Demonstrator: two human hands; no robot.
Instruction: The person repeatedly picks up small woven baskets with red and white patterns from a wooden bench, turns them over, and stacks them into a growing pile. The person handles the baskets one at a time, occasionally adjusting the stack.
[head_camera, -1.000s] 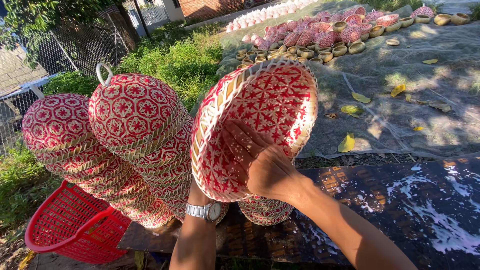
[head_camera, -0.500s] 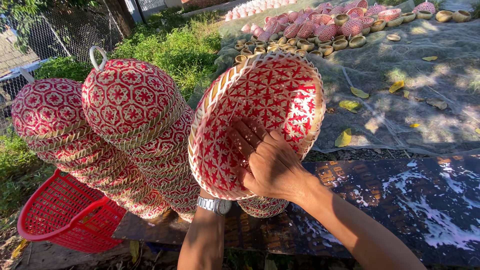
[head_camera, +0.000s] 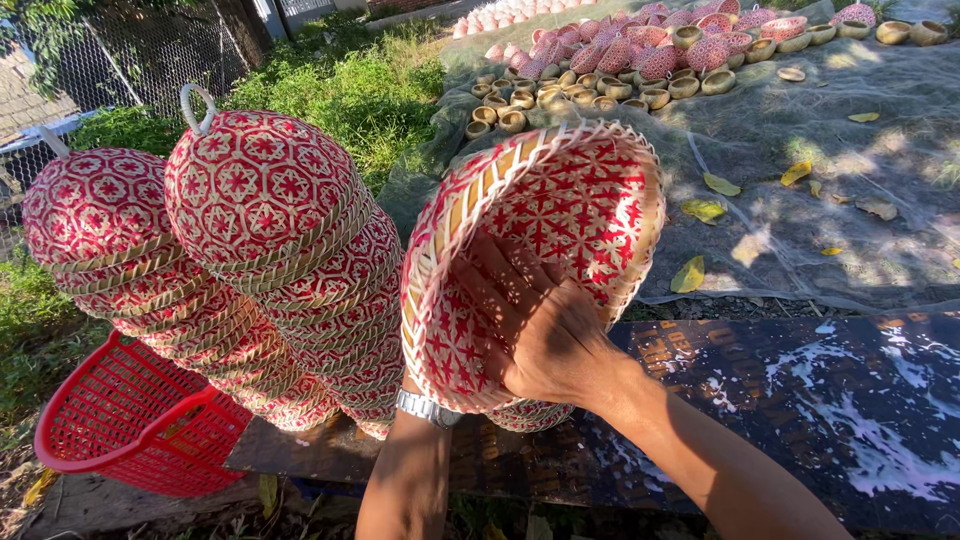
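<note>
I see my right hand (head_camera: 545, 335) spread flat inside the tilted basket (head_camera: 540, 250), grip open; my left hand sits behind it, its grip hidden, basket stacks (head_camera: 270, 260) alongside.

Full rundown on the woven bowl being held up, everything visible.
The woven bowl is round and shallow, of red and white strips in a star pattern, with a rim bound in pale tan strips. It looks like bamboo or cane. It is tipped on edge, its hollow facing the camera. The right hand presses inside it, fingers spread; the left hand is hidden behind it, only the watch-bearing wrist showing. Stacks of similar bowls stand just left.
</note>
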